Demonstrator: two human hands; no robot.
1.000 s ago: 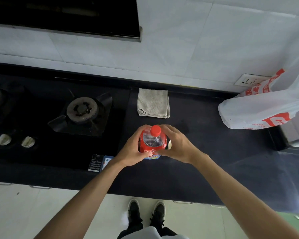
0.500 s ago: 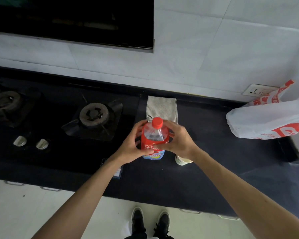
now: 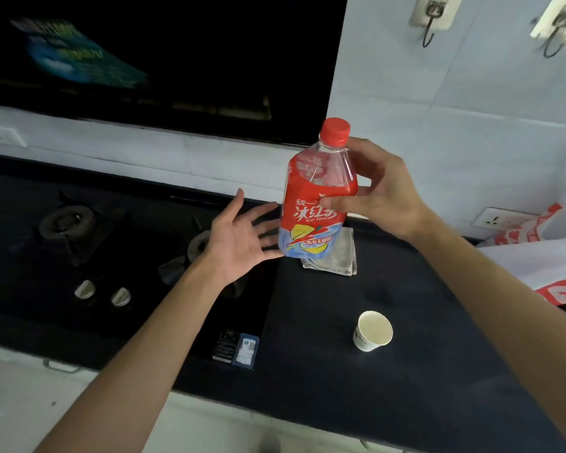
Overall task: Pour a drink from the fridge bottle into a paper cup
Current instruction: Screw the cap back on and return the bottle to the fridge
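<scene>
Now the bottle (image 3: 314, 204) is off the counter (image 3: 340, 387), gripped by the right hand (image 3: 383, 194) alone; the left hand (image 3: 242, 240) has let go (fingers spread); cap (image 3: 335, 131) on, so uncap before filling the cup (image 3: 372, 331).

We see a dark counter (image 3: 406, 371) with a black hob (image 3: 138, 269) set into its left part. The hob has two burners, one far left (image 3: 67, 220) and one nearer the middle (image 3: 197, 246), partly hidden, with two pale knobs (image 3: 85, 289) in front. Two stickers (image 3: 237, 348) sit at its front right corner. A folded grey cloth (image 3: 342, 256) lies near the counter's back edge. A white bag (image 3: 543, 266) with red print sits at the right, just beside a socket (image 3: 495, 220). A dark hood (image 3: 177, 60) hangs above the hob, and two hooks (image 3: 430, 24) are on the tiled wall (image 3: 455, 125).
</scene>
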